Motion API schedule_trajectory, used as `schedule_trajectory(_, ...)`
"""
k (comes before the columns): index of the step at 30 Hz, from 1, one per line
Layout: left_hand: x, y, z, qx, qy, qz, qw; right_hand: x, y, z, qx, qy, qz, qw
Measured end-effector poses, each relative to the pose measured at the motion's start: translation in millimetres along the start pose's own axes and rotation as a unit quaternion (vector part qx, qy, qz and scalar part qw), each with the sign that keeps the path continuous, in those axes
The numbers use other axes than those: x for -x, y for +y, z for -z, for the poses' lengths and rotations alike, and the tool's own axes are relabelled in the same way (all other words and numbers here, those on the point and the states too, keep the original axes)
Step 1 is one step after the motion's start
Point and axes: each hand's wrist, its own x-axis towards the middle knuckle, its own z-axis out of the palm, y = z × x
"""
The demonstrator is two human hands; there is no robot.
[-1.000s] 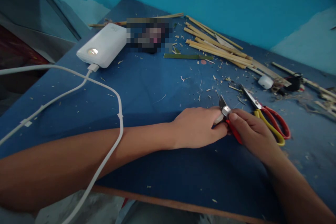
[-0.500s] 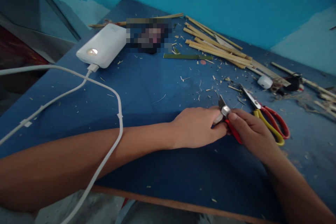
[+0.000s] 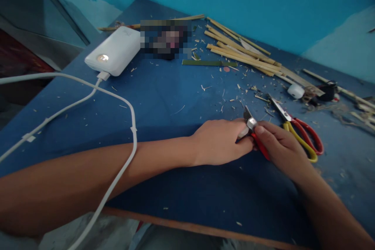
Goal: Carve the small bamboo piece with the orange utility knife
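Observation:
My right hand (image 3: 283, 149) is closed round the red handles of a small pair of cutters (image 3: 251, 124), whose metal jaws point up and away from me. My left hand (image 3: 220, 142) rests on the blue table (image 3: 164, 101) right beside it, fingers curled and pinched against the cutter's jaws; whatever they pinch is too small to make out. Red-and-yellow scissors (image 3: 299, 131) lie on the table just right of my right hand.
A white power bank (image 3: 114, 50) sits at the back left, its white cable (image 3: 88, 93) looping over my left forearm. Bamboo strips (image 3: 243, 52) and a green strip (image 3: 209, 63) lie at the back. Shavings litter the table. The wooden front edge (image 3: 187, 226) runs below my arms.

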Motion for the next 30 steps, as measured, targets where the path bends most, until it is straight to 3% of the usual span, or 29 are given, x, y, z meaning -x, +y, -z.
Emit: schedule_trajectory(30, -1.0, -1.1, -0.2, 0.009, 0.007, 0.002, 1.000, 0.6, -0.7, 0.3, 0.010, 0.001, 0.012, 1.000)
